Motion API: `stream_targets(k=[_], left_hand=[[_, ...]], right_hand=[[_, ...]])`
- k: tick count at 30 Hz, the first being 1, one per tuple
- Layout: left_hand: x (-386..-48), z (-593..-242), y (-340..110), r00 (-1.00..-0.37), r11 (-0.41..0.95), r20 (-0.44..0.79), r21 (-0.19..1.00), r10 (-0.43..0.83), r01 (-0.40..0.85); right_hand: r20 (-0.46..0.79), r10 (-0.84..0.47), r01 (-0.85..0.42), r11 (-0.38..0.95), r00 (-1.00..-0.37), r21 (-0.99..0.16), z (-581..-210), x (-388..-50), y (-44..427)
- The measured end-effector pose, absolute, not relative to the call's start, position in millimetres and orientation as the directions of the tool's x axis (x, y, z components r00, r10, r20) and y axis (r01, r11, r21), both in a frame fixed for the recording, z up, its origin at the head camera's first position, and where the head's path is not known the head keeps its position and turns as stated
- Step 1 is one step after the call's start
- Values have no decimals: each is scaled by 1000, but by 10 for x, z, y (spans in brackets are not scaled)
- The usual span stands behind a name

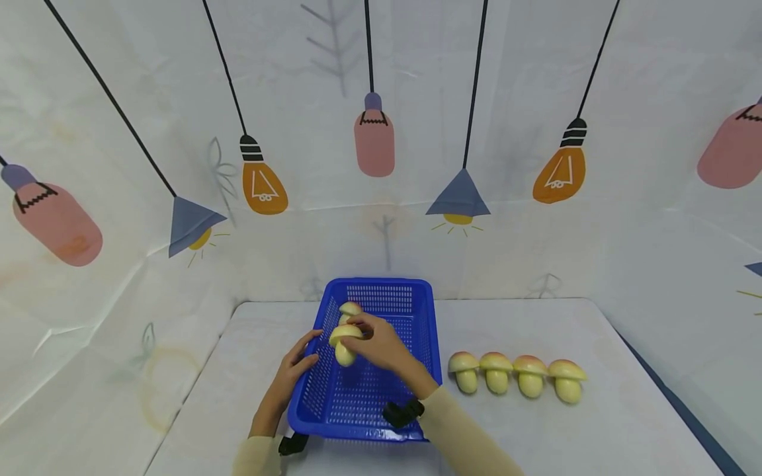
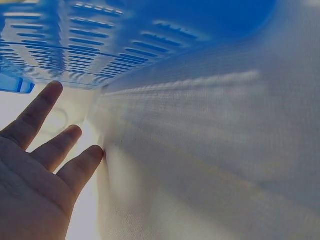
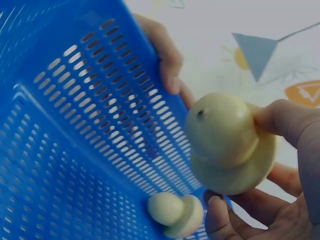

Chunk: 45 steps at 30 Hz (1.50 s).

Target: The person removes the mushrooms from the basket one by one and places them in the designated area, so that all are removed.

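My right hand [image 1: 381, 342] pinches a yellow toy mushroom [image 1: 344, 357] above the blue basket [image 1: 306, 403], its cap held between thumb and fingers. In the right wrist view the held mushroom [image 3: 222, 132] is large, with a small dark spot on its stem end. A second mushroom [image 1: 350, 308] lies inside the basket near the far left corner, partly behind the right hand. My left hand [image 1: 290, 373] touches the basket's left rim; in the left wrist view the fingers of the left hand [image 2: 45, 165] are extended beside the basket's outer wall.
Several mushrooms [image 1: 530, 375] stand in a row on the white table [image 1: 619, 430], right of the basket. Behind the table hangs a white cloth [image 1: 500, 258] printed with lamps. The table's left edge runs beyond the left arm.
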<state>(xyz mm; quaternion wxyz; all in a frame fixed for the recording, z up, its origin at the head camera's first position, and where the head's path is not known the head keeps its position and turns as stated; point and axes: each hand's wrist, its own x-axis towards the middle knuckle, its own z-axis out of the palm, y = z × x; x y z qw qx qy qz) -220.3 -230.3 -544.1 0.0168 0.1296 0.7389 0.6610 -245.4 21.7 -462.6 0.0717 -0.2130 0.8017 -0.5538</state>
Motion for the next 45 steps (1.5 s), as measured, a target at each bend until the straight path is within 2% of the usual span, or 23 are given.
stream_targets(k=[7,18,45], left_hand=[[-2198,-5431,-2308,-970,107,132,982,204,156],[-2196,-5439,-2296,-974,129,125,980,192,151],[-2191,-5422,-2311,-971,132,128,979,201,156]], right_hand=[[129,-411,-249,253,-902,-935,-4575,-2401,373],[151,-308,-215,188,-939,-958,-4534,-2326,619],[165,-117,-190,250,-979,-949,-4519,-2225,1215]])
